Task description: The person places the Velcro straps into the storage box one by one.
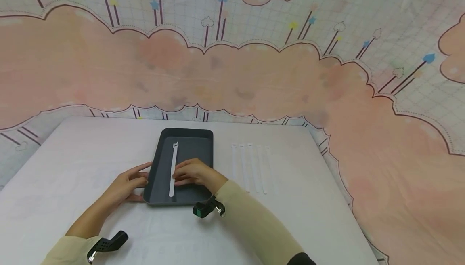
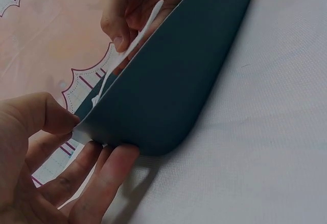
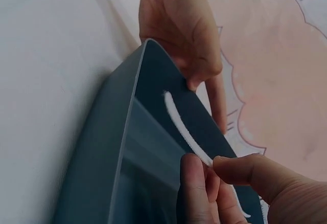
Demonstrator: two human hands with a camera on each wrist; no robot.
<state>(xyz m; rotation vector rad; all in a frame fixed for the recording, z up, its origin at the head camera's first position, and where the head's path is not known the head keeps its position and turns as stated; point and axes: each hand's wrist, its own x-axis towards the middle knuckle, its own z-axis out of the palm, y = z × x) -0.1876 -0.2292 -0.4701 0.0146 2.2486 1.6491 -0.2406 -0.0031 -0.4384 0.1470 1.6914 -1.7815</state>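
A dark grey rectangular tray (image 1: 195, 144) stands on the white table. Inside its outline in the head view is a white strap (image 1: 172, 164) with a slotted end, like a hook-and-loop cable tie. Thumb and fingers of my right hand (image 1: 196, 172) pinch it near the middle; in the right wrist view the strap (image 3: 179, 124) bows slightly beyond the fingertips. My left hand (image 1: 125, 184) is at the tray's left side, fingers spread. In the left wrist view its fingertips (image 2: 126, 155) touch the outer wall, and another digit reaches the rim.
Several more white straps (image 1: 250, 168) lie side by side on the table (image 1: 298, 216), right of the tray. A patterned pink and white cloth (image 1: 236, 79) hangs behind the table and continues along its right side. A black camera mount sits on each wrist.
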